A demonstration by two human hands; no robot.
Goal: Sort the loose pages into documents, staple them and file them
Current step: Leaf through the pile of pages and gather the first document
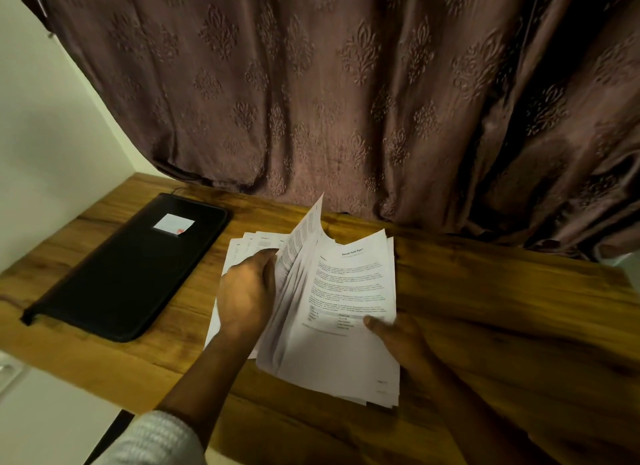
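Pages (346, 291) — a thick stack of printed white paper, in the middle of the wooden desk (485, 308), near its front edge; resting on the wood or lifted a little above it, cannot tell. On the top page a heading, blocks of text and a small table, all blurred.

Left hand (246, 291) at the left edge of the stack, fingers curled into it, gripping a bundle of pages and lifting them so that they fan upward. One page standing tallest, its corner up in front of the curtain (346, 100).

Right hand (401, 336) at the lower right of the stack, thumb pressed flat on the top page, the other fingers hidden beneath the paper — holding the stack from this side.

Under and behind the left hand, loose sheets (249, 242) flat on the desk, spread slightly, top edges showing in steps.

To the left, well apart from the paper, a black folder (131, 267), closed and flat, with a small white label (173, 223) near its far end. Thin dark cable (178, 189) just behind the folder.

Brown patterned curtain hanging along the far edge of the desk, pale wall (52, 118) on the left. Light knitted sleeve (156, 440) on the left forearm.
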